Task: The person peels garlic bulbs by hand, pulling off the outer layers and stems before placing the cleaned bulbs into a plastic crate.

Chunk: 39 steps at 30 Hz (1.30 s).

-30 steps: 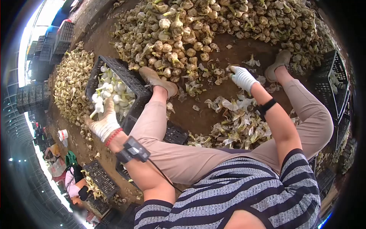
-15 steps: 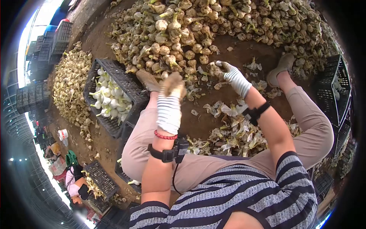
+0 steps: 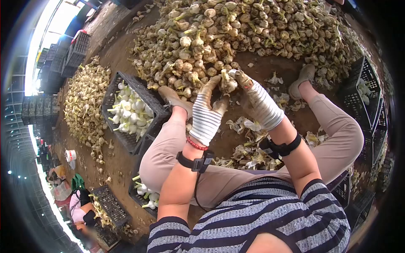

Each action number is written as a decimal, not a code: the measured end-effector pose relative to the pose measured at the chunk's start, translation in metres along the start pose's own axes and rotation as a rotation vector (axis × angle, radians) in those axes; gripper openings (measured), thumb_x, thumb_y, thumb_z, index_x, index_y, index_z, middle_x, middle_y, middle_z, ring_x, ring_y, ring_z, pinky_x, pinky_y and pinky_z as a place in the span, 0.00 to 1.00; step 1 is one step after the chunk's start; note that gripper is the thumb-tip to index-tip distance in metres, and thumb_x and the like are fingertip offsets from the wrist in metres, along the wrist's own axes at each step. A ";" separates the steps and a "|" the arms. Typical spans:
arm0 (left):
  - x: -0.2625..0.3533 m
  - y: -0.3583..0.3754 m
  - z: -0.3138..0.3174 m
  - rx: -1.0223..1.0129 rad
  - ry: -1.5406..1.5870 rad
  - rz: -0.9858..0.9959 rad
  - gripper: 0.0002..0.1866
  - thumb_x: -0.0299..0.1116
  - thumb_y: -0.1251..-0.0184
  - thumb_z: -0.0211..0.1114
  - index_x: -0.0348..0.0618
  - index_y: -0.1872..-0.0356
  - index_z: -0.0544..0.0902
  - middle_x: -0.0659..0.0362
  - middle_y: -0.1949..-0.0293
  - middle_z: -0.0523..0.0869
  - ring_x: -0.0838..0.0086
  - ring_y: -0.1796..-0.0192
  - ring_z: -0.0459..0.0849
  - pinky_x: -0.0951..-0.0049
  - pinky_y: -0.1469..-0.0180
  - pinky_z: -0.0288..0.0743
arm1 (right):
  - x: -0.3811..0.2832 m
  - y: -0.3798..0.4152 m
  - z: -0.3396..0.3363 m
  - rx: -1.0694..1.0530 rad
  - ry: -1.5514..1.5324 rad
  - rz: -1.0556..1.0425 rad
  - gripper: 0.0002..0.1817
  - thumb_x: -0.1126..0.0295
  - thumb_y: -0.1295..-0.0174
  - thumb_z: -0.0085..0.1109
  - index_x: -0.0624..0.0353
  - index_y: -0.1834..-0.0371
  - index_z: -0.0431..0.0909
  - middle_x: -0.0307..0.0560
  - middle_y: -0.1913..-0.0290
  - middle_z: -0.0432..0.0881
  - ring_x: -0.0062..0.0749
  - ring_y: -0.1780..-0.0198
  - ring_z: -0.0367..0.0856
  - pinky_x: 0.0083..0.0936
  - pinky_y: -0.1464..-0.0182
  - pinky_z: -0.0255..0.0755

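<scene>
A garlic bulb with a short stem is between my two gloved hands, just in front of the big heap. My left hand, in a striped glove with dirty fingers, grips the bulb from the left with fingers and thumb. From the other side my right hand, gloved the same way, presses its bent fingertips at the bulb's stem end. The unpeeled garlic heap spreads beyond the hands. Loose peeled skins lie on the ground below them, between my legs.
A black crate of clean white garlic stands at my left, with more white bulbs in another below it. Black crates stand at the right. A second garlic pile lies far left. Another person is at lower left.
My left hand has moved right and my right hand slightly down, bringing them together around a garlic bulb. The whole view has shifted slightly.
</scene>
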State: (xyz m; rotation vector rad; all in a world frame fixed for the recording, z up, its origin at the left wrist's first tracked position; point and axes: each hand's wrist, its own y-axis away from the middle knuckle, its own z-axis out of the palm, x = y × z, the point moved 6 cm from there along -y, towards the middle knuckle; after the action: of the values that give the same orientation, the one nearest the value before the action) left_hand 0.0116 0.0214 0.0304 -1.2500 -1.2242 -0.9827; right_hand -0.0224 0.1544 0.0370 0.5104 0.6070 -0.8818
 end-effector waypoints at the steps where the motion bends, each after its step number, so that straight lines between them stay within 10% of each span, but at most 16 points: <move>1: 0.009 0.002 0.003 -0.026 -0.091 0.056 0.32 0.17 0.43 0.67 0.37 0.34 0.70 0.53 0.39 0.76 0.69 0.37 0.75 0.70 0.33 0.68 | 0.002 0.001 0.000 0.001 0.004 -0.007 0.26 0.48 0.33 0.58 0.54 0.41 0.75 0.35 0.48 0.81 0.22 0.49 0.78 0.25 0.48 0.73; 21: 0.035 0.013 0.000 -0.013 -0.096 0.126 0.27 0.15 0.45 0.68 0.38 0.42 0.72 0.56 0.48 0.80 0.74 0.47 0.80 0.72 0.42 0.76 | -0.015 0.007 -0.004 -0.014 0.464 -0.028 0.21 0.61 0.30 0.59 0.64 0.41 0.76 0.35 0.54 0.83 0.15 0.54 0.75 0.19 0.49 0.72; 25: 0.022 0.011 0.000 -0.053 0.079 -0.088 0.24 0.18 0.43 0.68 0.38 0.44 0.73 0.54 0.48 0.80 0.74 0.47 0.80 0.73 0.43 0.77 | -0.024 0.012 -0.008 -0.201 0.504 -0.002 0.33 0.47 0.38 0.65 0.64 0.41 0.75 0.37 0.52 0.81 0.17 0.51 0.76 0.20 0.47 0.71; 37: 0.016 0.011 0.001 -0.057 0.181 -0.209 0.24 0.21 0.43 0.69 0.43 0.45 0.72 0.57 0.48 0.79 0.72 0.47 0.79 0.70 0.43 0.78 | -0.026 0.015 -0.017 0.095 0.723 -0.019 0.15 0.69 0.37 0.60 0.63 0.49 0.81 0.32 0.63 0.82 0.13 0.62 0.73 0.18 0.58 0.71; 39: 0.007 0.015 0.001 0.005 0.772 -0.346 0.19 0.26 0.38 0.67 0.45 0.46 0.74 0.57 0.49 0.81 0.71 0.48 0.81 0.70 0.45 0.79 | -0.029 0.018 -0.017 0.063 0.777 -0.081 0.16 0.70 0.39 0.59 0.64 0.49 0.81 0.31 0.64 0.81 0.12 0.63 0.72 0.17 0.60 0.71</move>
State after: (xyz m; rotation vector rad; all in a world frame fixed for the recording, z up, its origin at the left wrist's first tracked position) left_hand 0.0268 0.0251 0.0349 -0.5458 -0.8221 -1.5261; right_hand -0.0266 0.1908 0.0475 0.9003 1.3150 -0.7640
